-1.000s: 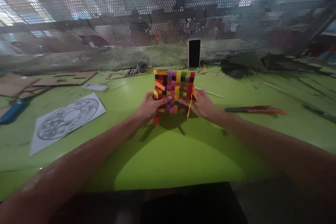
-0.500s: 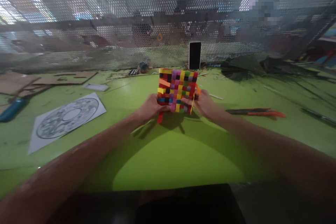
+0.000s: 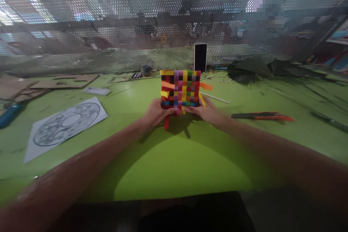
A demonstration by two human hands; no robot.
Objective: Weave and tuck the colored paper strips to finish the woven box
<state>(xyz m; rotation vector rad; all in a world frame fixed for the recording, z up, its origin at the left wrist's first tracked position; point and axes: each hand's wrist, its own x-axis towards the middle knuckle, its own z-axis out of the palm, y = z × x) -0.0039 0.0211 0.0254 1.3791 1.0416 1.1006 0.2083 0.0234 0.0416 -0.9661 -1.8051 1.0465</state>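
Observation:
A woven square of many-coloured strips point(image 3: 181, 87) stands tilted up above the green table point(image 3: 174, 166). My left hand point(image 3: 157, 112) grips its lower left corner, with the thumb across the front. At the lower right my right hand point(image 3: 205, 110) pinches it the same way; the other fingers of both hands are hidden behind. A red strip end point(image 3: 166, 122) hangs below the left corner. On the right side an orange strip end point(image 3: 206, 86) sticks out, and a yellow one point(image 3: 202, 100) lies near my right hand.
A printed sheet point(image 3: 67, 125), cardboard pieces point(image 3: 63, 81) and a blue-handled object point(image 3: 11, 114) lie left. A white-framed dark device point(image 3: 200, 57) stands behind. Orange-and-black tools point(image 3: 262, 116) and dark leaves point(image 3: 250, 70) are right, before a perforated screen point(image 3: 114, 40).
The woven piece has turned to face me more squarely. My right hand has slid down to its lower right corner, and the orange strip end now shows fully.

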